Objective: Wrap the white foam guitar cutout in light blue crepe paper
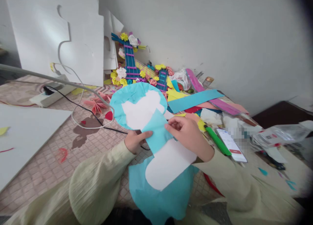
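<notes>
A piece of turquoise crepe paper (157, 135) lies between my hands, over the middle of a white cut-out. My left hand (135, 141) grips its left edge, thumb on top and fingers underneath. On the opposite side, my right hand (187, 133) pinches the paper's right edge between thumb and forefinger. Below it shows a white rounded piece (168, 168), resting on a larger turquoise sheet (158, 199) that hangs toward my lap. Beyond my hands is a white shape (139, 111) with a gathered turquoise paper border (116, 104). How the white parts join is hidden.
Guitar-like paper crafts (130, 62) with paper flowers lean on the back wall. A white foam board (26, 137) lies left, near a power strip (49, 94) and trailing cables. To the right are a green utility knife (217, 141), a phone (231, 145) and crepe strips (195, 101).
</notes>
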The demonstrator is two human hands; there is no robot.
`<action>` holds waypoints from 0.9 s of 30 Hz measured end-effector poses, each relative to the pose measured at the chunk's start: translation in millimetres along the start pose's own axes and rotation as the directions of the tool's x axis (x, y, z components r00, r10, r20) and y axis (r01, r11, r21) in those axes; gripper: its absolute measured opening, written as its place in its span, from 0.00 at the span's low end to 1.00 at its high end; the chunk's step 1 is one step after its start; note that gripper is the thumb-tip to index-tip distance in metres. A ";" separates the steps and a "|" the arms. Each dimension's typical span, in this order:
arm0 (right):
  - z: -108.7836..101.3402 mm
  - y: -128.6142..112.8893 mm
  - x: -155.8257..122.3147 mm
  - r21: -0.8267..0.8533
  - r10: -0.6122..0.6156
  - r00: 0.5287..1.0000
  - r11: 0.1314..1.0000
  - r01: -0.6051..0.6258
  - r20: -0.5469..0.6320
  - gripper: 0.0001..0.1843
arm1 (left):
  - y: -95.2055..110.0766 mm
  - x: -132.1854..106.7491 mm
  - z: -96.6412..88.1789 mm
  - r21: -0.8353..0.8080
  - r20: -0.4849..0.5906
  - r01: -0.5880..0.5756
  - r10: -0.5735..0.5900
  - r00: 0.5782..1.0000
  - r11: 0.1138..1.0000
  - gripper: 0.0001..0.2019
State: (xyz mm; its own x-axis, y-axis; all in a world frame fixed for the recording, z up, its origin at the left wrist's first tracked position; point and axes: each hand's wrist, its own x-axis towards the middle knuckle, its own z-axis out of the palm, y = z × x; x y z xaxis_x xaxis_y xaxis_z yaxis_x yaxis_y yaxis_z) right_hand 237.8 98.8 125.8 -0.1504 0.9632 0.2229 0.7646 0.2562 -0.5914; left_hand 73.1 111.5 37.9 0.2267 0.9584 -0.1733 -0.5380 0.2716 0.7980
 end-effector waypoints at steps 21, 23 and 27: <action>-98.0 86.9 -31.3 -0.366 0.241 0.952 0.882 -0.296 -0.187 0.10 | 12.9 -1.4 3.8 0.082 -0.179 0.005 0.010 0.984 0.997 0.17; -92.1 114.1 -50.3 -0.438 0.296 0.949 0.842 -0.314 -0.109 0.07 | 14.1 -2.5 4.1 0.088 -0.184 0.005 0.011 0.983 0.996 0.19; -56.9 159.4 -76.4 -0.497 0.375 0.925 0.791 -0.356 -0.066 0.06 | 12.6 -5.3 5.1 0.122 -0.173 0.000 0.022 0.985 0.993 0.25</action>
State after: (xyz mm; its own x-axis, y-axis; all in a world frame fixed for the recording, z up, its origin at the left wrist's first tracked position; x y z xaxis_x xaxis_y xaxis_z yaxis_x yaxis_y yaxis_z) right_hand 406.7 61.5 58.6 0.1888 0.9814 0.0357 0.9701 -0.1807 -0.1619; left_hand 69.3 109.5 51.8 0.0711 0.9648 -0.2533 -0.4355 0.2585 0.8623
